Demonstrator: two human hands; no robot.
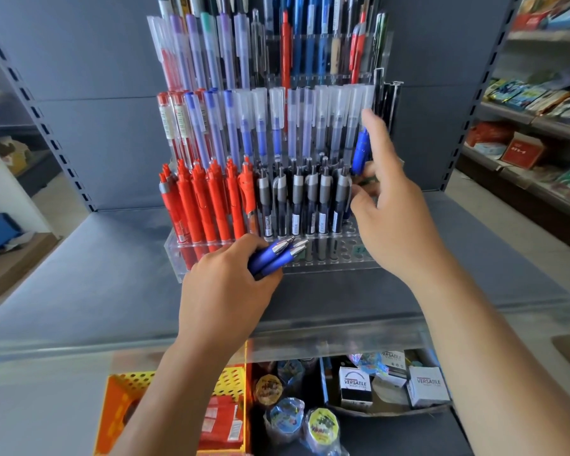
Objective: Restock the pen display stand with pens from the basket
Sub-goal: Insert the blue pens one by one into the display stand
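Shop aisle, grey metal shelf (96,274) at waist height, more stocked shelving off to the right. Nearest me, below the shelf edge, orange perforated basket (130,380) at lower left, white boxes (356,386) beside it

Left hand (224,291) sits on the shelf just in front of the stand, fingers curled round a bunch of blue pens (273,256). Their long axis runs diagonal, lower left to upper right, silver tips aimed at the base of the display stand (326,258) and nearly touching it

Right hand (392,222) is further in, at the right end of the stand, pinching a single blue pen (362,151) near its lower end. This pen stands close to upright, top leaning slightly right; can't tell which end is the tip, my fingers cover it

Risks, my guess: the target hole is hidden behind my own hand, so the pen could miss it and skid on the acrylic. It is right beside the grey-black pens (310,199), and a sideways nudge could tilt or pop them out. The bunch on the left is fanned, so a slack hold could let one roll off the shelf

Red pens (204,205) fill the left; capped pens stand in the tiers behind
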